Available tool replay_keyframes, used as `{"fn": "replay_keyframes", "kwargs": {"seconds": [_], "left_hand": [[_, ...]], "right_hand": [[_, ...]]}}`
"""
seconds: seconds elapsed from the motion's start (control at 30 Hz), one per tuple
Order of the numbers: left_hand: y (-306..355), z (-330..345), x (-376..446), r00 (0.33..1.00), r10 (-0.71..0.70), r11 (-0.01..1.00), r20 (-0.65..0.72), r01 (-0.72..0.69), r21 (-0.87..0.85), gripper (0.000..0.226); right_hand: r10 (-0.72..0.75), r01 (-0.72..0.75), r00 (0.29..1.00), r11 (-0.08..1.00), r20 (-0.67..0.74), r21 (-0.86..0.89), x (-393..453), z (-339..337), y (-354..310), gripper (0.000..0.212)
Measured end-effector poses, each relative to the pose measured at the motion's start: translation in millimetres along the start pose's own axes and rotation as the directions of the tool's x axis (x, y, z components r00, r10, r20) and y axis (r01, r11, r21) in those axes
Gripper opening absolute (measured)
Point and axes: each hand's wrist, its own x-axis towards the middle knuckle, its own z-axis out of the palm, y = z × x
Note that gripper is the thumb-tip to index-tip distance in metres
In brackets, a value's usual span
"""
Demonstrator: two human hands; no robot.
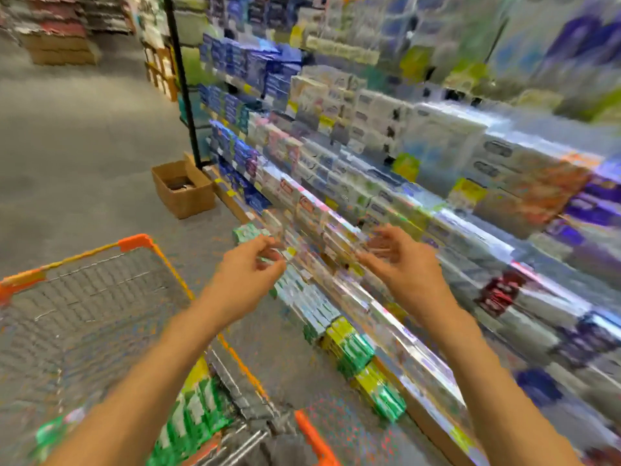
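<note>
The left hand (250, 270) and right hand (406, 267) are held out, fingers loosely curled and seemingly empty through the blur, so that the shelf boxes (316, 210) just beyond the fingertips can be picked.

Wire shopping cart (134, 243) with orange corners stands at lower left on the grey floor (84, 146). Green and white packs (188, 422) lie at its near end. Open cardboard box (183, 190) sits on the floor just beside a black upright post (183, 82) at the shelf end. Stacked goods (57, 31) stand across the aisle, far left. Heavy blur throughout; labels unreadable.
</note>
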Motion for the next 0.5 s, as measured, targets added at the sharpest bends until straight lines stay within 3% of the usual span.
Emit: {"fn": "replay_keyframes", "kwargs": {"seconds": [0.2,0.5], "left_hand": [[47.2,147.6,47.8,0.968,0.062,0.998,0.245,-0.062,-0.008,0.018],[66.2,316.2,86.5,0.904,-0.057,0.998,0.424,0.061,0.004,0.024]], "right_hand": [[0.202,-0.202,0.979,0.979,0.002,-0.040,-19.3,-75.1,126.8,0.048],[0.341,-0.327,0.928,0.939,0.150,-0.109,-2.1,-141.1,259.7,0.048]]}}
